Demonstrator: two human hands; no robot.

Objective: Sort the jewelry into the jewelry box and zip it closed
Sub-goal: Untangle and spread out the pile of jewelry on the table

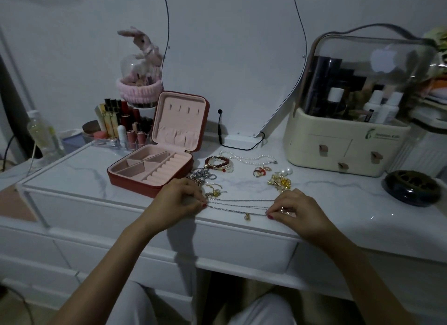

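Note:
A red jewelry box (135, 182) with a pink lining stands open on the white dresser top, lid upright, compartments bare. Thin silver chain necklaces (238, 206) lie stretched near the front edge, one with a small gold pendant (247, 216). My left hand (179, 197) pinches their left ends and my right hand (292, 208) pinches the right ends. Behind them lie red bead bracelets (219, 164), a pearl necklace (249, 158), rings (260, 172), gold pieces (279, 181), pearl earrings (286, 171) and a silver chain heap (202, 175).
A cream cosmetics organiser (343, 145) with a clear dome stands at the right. A dark round dish (412, 187) sits at the far right. Lipsticks and bottles (121, 124) crowd the back left. A mirror (232, 58) and its black cable (239, 145) stand behind.

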